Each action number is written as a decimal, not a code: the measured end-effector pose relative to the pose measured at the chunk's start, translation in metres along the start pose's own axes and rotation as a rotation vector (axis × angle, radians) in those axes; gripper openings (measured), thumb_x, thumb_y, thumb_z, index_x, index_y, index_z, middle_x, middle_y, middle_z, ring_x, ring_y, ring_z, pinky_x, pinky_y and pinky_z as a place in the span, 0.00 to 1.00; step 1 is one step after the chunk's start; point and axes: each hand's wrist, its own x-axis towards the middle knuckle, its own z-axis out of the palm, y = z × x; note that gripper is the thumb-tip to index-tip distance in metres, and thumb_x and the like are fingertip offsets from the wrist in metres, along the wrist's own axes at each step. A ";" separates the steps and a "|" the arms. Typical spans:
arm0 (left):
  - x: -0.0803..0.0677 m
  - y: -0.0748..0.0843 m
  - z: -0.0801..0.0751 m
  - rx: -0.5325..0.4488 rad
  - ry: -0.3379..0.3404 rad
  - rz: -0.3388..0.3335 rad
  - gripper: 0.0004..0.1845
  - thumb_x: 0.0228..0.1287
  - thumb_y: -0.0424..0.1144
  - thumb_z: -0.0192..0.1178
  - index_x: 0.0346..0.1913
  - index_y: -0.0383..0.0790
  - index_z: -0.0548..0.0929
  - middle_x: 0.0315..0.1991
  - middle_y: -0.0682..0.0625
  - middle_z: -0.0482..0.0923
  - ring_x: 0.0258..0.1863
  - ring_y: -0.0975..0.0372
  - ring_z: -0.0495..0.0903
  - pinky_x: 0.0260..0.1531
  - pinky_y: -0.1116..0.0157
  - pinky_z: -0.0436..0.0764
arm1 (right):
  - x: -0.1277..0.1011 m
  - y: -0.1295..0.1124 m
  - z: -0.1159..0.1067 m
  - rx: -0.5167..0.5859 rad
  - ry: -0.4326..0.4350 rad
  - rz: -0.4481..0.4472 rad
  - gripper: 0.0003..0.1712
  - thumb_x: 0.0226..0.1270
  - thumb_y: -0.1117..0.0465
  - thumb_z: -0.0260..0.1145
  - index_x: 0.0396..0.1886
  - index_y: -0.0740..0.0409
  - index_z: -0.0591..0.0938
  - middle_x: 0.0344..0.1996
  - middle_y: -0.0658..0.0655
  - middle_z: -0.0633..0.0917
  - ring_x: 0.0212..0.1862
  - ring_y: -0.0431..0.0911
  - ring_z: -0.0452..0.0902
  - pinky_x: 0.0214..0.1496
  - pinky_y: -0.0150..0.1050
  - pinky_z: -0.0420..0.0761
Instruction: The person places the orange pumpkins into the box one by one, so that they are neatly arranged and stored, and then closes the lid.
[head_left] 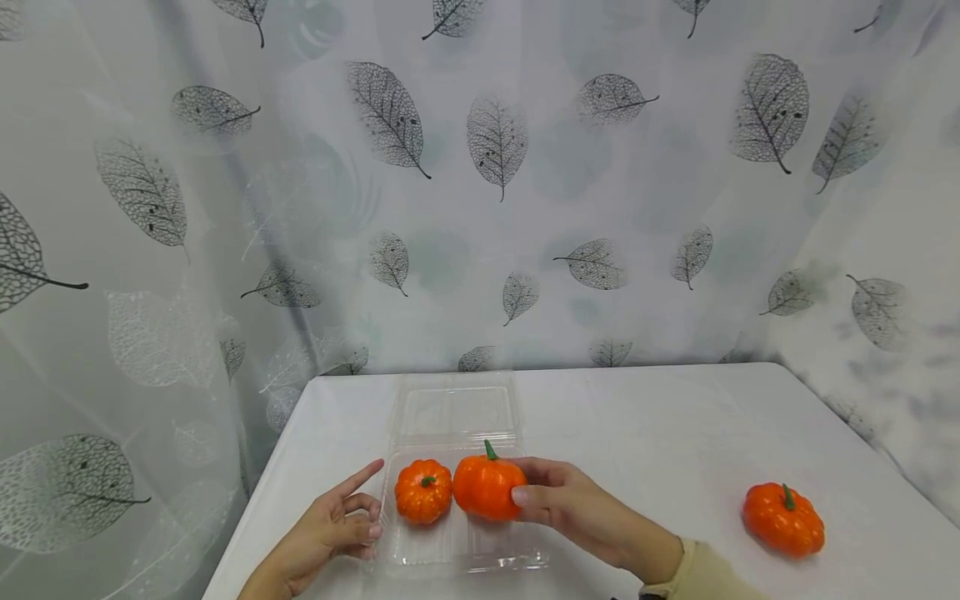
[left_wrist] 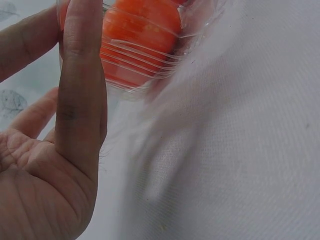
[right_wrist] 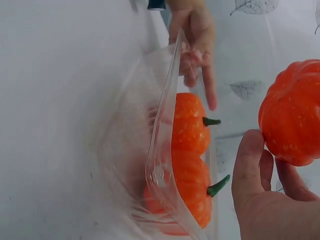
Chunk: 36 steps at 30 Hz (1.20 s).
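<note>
- A leaf-printed curtain is seen behind and to the left of the table; its lower folds are cut off by the frame edge.
- The left hand is noted at the left wall of a clear plastic container. The forefinger is held out straight toward the container and the other fingers are loosely curled; nothing is gripped. Whether the container wall is actually touched cannot be told from the head view.
- In the left wrist view the straight fingers stand across the container wall, and the orange mass behind the ribbed plastic is blurred and partly covered.
- The container's hinged lid lies open and flat behind the tray; its clear edges are hard to trace against the white table.
- A small pumpkin sits in the left part of the tray.
- A larger pumpkin is held just beside it, in the right part of the tray, by the right hand; the fingers are closed round its right side, and its underside is hidden, so contact with the tray floor cannot be confirmed.
- A third pumpkin lies well apart, near the right edge of the table.
</note>
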 end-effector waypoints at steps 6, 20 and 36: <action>0.000 -0.001 -0.002 -0.004 -0.010 0.014 0.48 0.67 0.24 0.63 0.82 0.40 0.46 0.41 0.50 0.72 0.35 0.62 0.77 0.37 0.59 0.87 | 0.006 0.003 0.006 0.060 -0.067 -0.014 0.34 0.75 0.59 0.61 0.71 0.76 0.65 0.61 0.63 0.78 0.59 0.52 0.78 0.65 0.47 0.76; -0.001 -0.001 -0.003 -0.015 -0.006 0.020 0.48 0.67 0.25 0.63 0.82 0.40 0.47 0.41 0.50 0.72 0.34 0.62 0.78 0.36 0.59 0.87 | 0.030 0.017 0.019 -0.106 -0.023 0.048 0.32 0.73 0.55 0.65 0.66 0.75 0.72 0.55 0.60 0.82 0.52 0.50 0.80 0.60 0.47 0.80; -0.001 -0.001 -0.003 -0.019 -0.010 0.021 0.47 0.66 0.24 0.63 0.82 0.39 0.47 0.40 0.50 0.72 0.34 0.62 0.78 0.36 0.60 0.87 | 0.039 0.028 0.035 -0.521 0.063 0.043 0.30 0.62 0.47 0.74 0.58 0.60 0.82 0.46 0.50 0.84 0.48 0.45 0.78 0.50 0.40 0.81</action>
